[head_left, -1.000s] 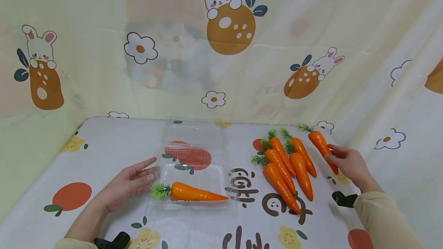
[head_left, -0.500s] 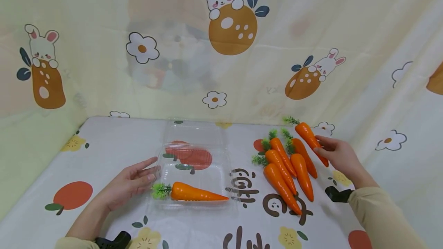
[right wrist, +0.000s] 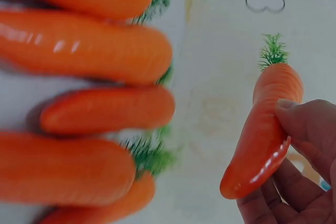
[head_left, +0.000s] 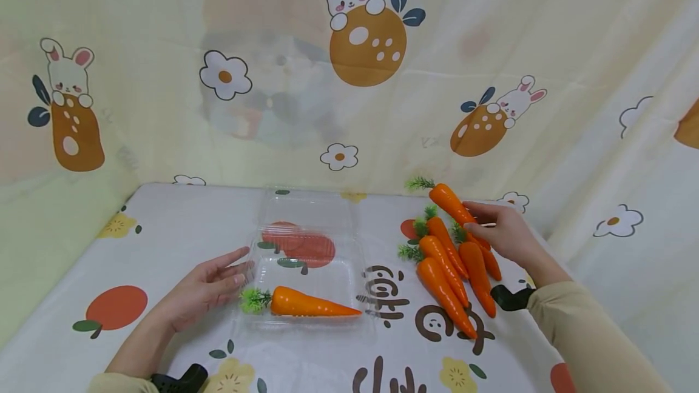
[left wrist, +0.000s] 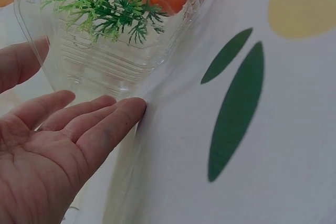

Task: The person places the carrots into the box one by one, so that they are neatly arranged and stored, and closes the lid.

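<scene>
My right hand (head_left: 505,232) pinches an orange carrot (head_left: 449,200) with a green top, held over the carrot pile (head_left: 437,256) on the right; in the right wrist view the thumb of the hand (right wrist: 310,166) lies across the carrot (right wrist: 265,129). At the left side of a clear plastic box (head_left: 349,272), my left hand (head_left: 202,290) has its fingers extended against the wall. One carrot (head_left: 308,303) lies crosswise in the near part of the box, its top to the left. The left wrist view shows the relaxed hand (left wrist: 68,140) beside the box (left wrist: 105,66).
The box's lid (head_left: 306,208) lies folded back at the far side. A printed cloth (head_left: 180,223) covers the table, and a patterned curtain (head_left: 273,120) hangs behind. Several carrots lie side by side in the pile, tops pointing away.
My right hand has moved left with its carrot, from the right of the pile to over its far part. The left hand and the box have stayed in place.
</scene>
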Demonstrator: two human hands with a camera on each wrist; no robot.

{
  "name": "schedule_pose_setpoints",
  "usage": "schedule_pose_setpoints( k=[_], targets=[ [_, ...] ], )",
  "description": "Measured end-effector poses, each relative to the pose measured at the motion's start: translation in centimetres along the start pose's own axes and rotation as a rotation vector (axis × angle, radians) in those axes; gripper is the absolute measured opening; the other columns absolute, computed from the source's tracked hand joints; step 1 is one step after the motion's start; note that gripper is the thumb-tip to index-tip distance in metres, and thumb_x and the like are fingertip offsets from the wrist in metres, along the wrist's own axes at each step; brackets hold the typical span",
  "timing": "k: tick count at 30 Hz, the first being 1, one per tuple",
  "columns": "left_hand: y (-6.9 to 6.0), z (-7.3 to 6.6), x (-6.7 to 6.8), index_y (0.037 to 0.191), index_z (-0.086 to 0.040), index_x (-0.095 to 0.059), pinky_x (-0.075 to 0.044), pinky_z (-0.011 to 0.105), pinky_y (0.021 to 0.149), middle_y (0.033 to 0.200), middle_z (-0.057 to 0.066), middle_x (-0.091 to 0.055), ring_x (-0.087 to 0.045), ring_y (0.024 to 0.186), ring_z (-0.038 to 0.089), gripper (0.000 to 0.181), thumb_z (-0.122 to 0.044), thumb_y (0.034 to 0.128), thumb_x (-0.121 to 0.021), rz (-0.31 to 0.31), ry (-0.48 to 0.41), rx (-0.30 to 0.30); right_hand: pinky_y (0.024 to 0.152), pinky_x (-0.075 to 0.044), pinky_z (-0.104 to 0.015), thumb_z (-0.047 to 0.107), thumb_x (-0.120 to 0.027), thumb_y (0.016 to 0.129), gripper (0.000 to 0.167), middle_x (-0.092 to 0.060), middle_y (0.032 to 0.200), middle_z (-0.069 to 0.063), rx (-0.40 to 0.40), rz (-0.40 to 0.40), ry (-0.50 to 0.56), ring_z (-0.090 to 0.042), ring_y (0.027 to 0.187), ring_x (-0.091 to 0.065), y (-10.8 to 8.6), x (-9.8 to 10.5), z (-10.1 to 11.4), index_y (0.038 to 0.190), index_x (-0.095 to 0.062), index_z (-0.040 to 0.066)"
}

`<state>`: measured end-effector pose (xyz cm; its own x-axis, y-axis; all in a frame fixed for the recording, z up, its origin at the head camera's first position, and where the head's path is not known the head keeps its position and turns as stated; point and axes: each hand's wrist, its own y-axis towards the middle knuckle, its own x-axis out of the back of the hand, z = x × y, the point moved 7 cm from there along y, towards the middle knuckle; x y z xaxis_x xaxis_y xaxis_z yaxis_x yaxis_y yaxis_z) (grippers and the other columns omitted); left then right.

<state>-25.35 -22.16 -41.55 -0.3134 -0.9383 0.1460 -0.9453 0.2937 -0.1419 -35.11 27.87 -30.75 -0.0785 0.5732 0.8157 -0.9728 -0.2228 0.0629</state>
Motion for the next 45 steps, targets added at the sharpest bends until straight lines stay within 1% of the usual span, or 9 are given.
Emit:
schedule_pose_setpoints(
  k=[6,13,15,17,22,24,31,36,45],
  targets=[
    [0.0,-0.2,0.0,0.163,-0.005,-0.023,-0.057,0.032,0.101,0.161,0.025,-0.036,-0.044,0.146,0.041,0.071,-0.023,0.1039,-0.06,0.008,-0.006,-0.006,0.079,-0.06,-0.022,0.014,-0.064,0.101,0.051,-0.064,0.138,-0.022,0.059,0.026,0.018,-0.035,0.112,-0.064,0.4,-1.3,3.1,0.149,-0.052,0.007],
    [0.0,-0.1,0.0,0.162,-0.006,-0.024,-0.056,0.033,0.102,0.161,0.024,-0.037,-0.043,0.146,0.042,0.07,-0.022,0.1043,-0.059,0.0,-0.005,-0.002,0.09,-0.057,-0.02,0.007,-0.066,0.098,0.048,-0.066,0.136,-0.021,0.162,0.047,0.029,-0.033,0.114,-0.064,0.6,-3.2,6.7,0.145,-0.056,0.001],
    [0.0,0.0,0.0,0.162,-0.006,-0.024,-0.056,0.033,0.102,0.161,0.024,-0.038,-0.044,0.146,0.041,0.07,-0.022,0.1043,-0.06,-0.004,-0.005,0.003,0.088,-0.057,-0.02,0.006,-0.067,0.097,0.048,-0.067,0.135,-0.02,0.18,0.055,0.038,-0.033,0.112,-0.065,0.6,-3.7,7.6,0.144,-0.057,0.002],
    [0.0,0.0,0.0,0.162,-0.007,-0.025,-0.056,0.033,0.102,0.161,0.024,-0.038,-0.044,0.146,0.041,0.07,-0.022,0.104,-0.06,-0.009,-0.001,0.005,0.089,-0.058,-0.024,0.006,-0.068,0.096,0.047,-0.069,0.132,-0.019,0.196,0.058,0.032,-0.03,0.109,-0.066,0.7,-4.2,8.4,0.143,-0.059,0.003],
    [0.0,-0.1,0.1,0.162,-0.006,-0.025,-0.055,0.036,0.104,0.161,0.024,-0.038,-0.043,0.146,0.042,0.07,-0.023,0.104,-0.06,-0.012,0.005,0.004,0.094,-0.06,-0.042,0.008,-0.071,0.095,0.045,-0.071,0.125,-0.017,0.244,0.062,0.018,-0.029,0.106,-0.066,0.8,-5.5,10.5,0.139,-0.063,0.004],
    [0.0,-0.2,0.0,0.162,-0.006,-0.025,-0.055,0.038,0.105,0.161,0.024,-0.038,-0.042,0.147,0.042,0.07,-0.022,0.1042,-0.059,-0.012,0.006,0.004,0.092,-0.06,-0.044,0.007,-0.071,0.095,0.045,-0.071,0.126,-0.017,0.258,0.072,0.018,-0.029,0.106,-0.066,0.8,-6.0,11.2,0.138,-0.064,0.004],
    [0.0,-0.2,-0.1,0.162,-0.006,-0.025,-0.054,0.042,0.107,0.161,0.024,-0.037,-0.043,0.146,0.042,0.069,-0.021,0.1043,-0.059,-0.011,0.003,0.004,0.082,-0.057,-0.027,0.006,-0.071,0.094,0.043,-0.073,0.124,-0.012,0.312,0.12,-0.036,-0.022,0.096,-0.065,0.6,-8.0,13.5,0.137,-0.066,0.008],
    [0.0,-0.2,0.0,0.162,-0.006,-0.025,-0.054,0.041,0.106,0.161,0.024,-0.038,-0.043,0.146,0.042,0.069,-0.021,0.1042,-0.059,-0.014,-0.008,0.006,0.076,-0.054,-0.024,0.005,-0.07,0.094,0.043,-0.073,0.123,-0.01,0.327,0.199,-0.016,-0.02,0.092,-0.061,0.5,-9.6,15.0,0.137,-0.066,0.009],
    [0.0,-0.2,0.0,0.162,-0.006,-0.024,-0.054,0.041,0.106,0.161,0.025,-0.036,-0.041,0.147,0.043,0.07,-0.02,0.1041,-0.059,-0.002,-0.016,0.0,0.077,-0.056,-0.02,0.005,-0.07,0.094,0.043,-0.073,0.124,-0.006,0.397,0.301,-0.056,-0.017,0.092,-0.062,0.1,-12.9,17.5,0.137,-0.066,0.01]
  ],
)
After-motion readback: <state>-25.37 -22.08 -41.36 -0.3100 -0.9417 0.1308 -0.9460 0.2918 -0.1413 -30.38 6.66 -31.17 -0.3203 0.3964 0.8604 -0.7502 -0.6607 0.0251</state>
